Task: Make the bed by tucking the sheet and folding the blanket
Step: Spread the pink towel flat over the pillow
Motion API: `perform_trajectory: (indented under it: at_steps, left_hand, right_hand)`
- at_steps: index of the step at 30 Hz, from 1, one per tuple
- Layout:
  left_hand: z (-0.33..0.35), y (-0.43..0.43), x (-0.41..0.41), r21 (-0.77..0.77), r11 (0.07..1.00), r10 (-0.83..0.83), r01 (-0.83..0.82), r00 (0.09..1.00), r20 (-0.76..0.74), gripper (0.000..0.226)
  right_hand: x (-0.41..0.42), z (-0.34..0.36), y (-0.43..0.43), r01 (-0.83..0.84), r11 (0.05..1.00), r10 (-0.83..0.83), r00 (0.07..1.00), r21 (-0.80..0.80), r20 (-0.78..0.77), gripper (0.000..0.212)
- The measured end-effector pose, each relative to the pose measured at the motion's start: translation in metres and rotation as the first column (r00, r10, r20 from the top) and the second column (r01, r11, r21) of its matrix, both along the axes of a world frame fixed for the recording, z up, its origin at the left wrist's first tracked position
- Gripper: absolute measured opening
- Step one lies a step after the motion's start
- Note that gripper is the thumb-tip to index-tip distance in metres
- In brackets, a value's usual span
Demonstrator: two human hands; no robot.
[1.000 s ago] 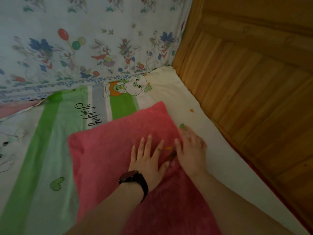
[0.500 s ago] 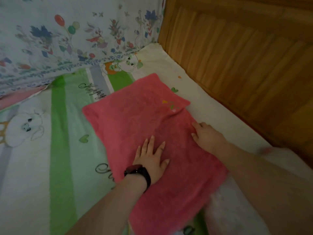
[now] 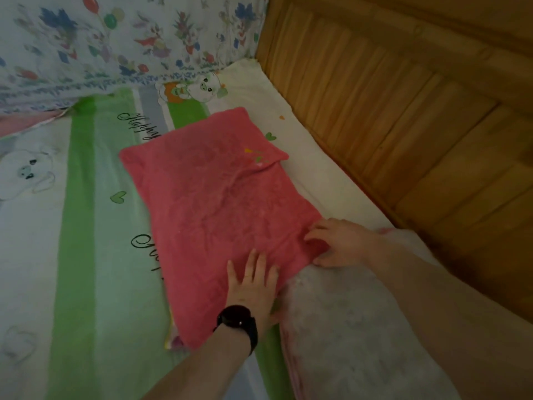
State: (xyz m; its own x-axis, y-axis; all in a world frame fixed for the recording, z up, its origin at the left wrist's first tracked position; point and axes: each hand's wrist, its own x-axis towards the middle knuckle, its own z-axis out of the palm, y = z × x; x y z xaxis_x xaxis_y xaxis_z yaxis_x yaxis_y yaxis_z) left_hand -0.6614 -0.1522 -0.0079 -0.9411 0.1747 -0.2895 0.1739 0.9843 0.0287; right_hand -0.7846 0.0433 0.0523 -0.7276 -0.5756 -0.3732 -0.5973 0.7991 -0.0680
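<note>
Pink blanket [image 3: 219, 203] folded mid-frame, left hand [image 3: 253, 287] flat on it, right hand [image 3: 337, 243] pinching its lower-right corner; sheet [image 3: 80, 226] tucking unclear.

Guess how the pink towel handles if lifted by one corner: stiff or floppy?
Likely floppy: the pink towel creases and bunches under the right hand. Probably light, being thin and flat on the sheet. Its fuzzy nap suggests grip, not slip; the left hand presses it flat.

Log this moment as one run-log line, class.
left hand: flat on pink blanket | right hand: pinching blanket's near-right edge | sheet: spread beneath
</note>
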Motion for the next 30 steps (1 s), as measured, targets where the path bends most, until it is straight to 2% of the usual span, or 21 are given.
perform_trajectory:
  at_steps: [2, 5, 7, 9, 10, 12, 15, 18, 19, 20, 23, 25, 28, 30]
  left_hand:
    - [0.001, 0.0, 0.004, 0.015, 0.998, 0.056, -0.055, 0.997, -0.053, 0.058]
    - [0.009, -0.007, 0.003, 0.159, 0.975, 0.177, -0.154, 0.973, -0.146, 0.044]
    - [0.017, -0.015, 0.002, 0.29, 0.937, 0.245, -0.194, 0.957, -0.152, 0.033]
    - [0.026, -0.021, -0.001, 0.492, 0.844, 0.317, -0.212, 0.938, -0.14, 0.014]
    - [0.029, -0.024, 0.0, 0.565, 0.798, 0.346, -0.211, 0.927, -0.142, 0.01]
    - [0.033, -0.028, 0.0, 0.631, 0.748, 0.382, -0.207, 0.911, -0.154, 0.008]
    - [0.032, -0.032, 0.002, 0.661, 0.728, 0.381, -0.186, 0.91, -0.164, 0.009]
    - [0.027, -0.035, 0.006, 0.675, 0.705, 0.365, -0.216, 0.927, -0.085, 0.004]
    - [0.025, -0.034, 0.007, 0.681, 0.691, 0.364, -0.242, 0.931, -0.038, 0.006]
    - [0.026, -0.032, 0.01, 0.68, 0.679, 0.365, -0.275, 0.931, 0.012, 0.017]
    - [0.025, -0.026, 0.014, 0.661, 0.678, 0.349, -0.323, 0.932, 0.098, 0.035]
    - [0.026, -0.026, 0.015, 0.652, 0.68, 0.348, -0.335, 0.93, 0.114, 0.035]
    - [0.027, -0.027, 0.013, 0.652, 0.677, 0.359, -0.34, 0.927, 0.11, 0.034]
    - [0.023, -0.027, 0.017, 0.625, 0.709, 0.347, -0.325, 0.933, 0.091, 0.033]
  right_hand:
    - [-0.002, -0.003, -0.002, -0.069, 0.998, 0.07, 0.996, 0.013, -0.048, 0.049]
    - [-0.002, -0.007, -0.009, -0.114, 0.993, 0.111, 0.987, -0.014, -0.119, 0.031]
    - [0.004, -0.011, -0.013, -0.093, 0.995, 0.087, 0.989, -0.042, -0.119, 0.049]
    - [0.01, -0.013, -0.017, -0.065, 0.997, 0.061, 0.992, -0.035, -0.106, 0.074]
    - [0.013, -0.015, -0.019, -0.07, 0.997, 0.068, 0.99, -0.014, -0.126, 0.075]
    - [0.016, -0.018, -0.022, -0.067, 0.998, 0.067, 0.975, 0.008, -0.21, 0.058]
    - [0.012, -0.01, -0.025, -0.01, 0.999, 0.023, 0.93, 0.038, -0.367, 0.038]
    - [0.007, -0.001, -0.024, -0.032, 0.992, 0.081, 0.902, 0.122, -0.423, 0.032]
    - [0.006, 0.001, -0.024, -0.052, 0.987, 0.113, 0.899, 0.152, -0.424, 0.03]
    - [0.008, 0.003, -0.023, -0.06, 0.985, 0.122, 0.904, 0.161, -0.409, 0.027]
    - [0.022, 0.015, -0.023, 0.016, 0.997, 0.004, 0.959, 0.07, -0.283, 0.019]
    - [0.028, 0.022, -0.023, 0.01, 0.998, 0.011, 0.958, 0.069, -0.288, 0.022]
    - [0.029, 0.025, -0.018, -0.102, 0.981, 0.161, 0.908, 0.168, -0.388, 0.034]
    - [0.031, 0.025, -0.01, -0.106, 0.969, 0.184, 0.914, 0.223, -0.362, 0.037]
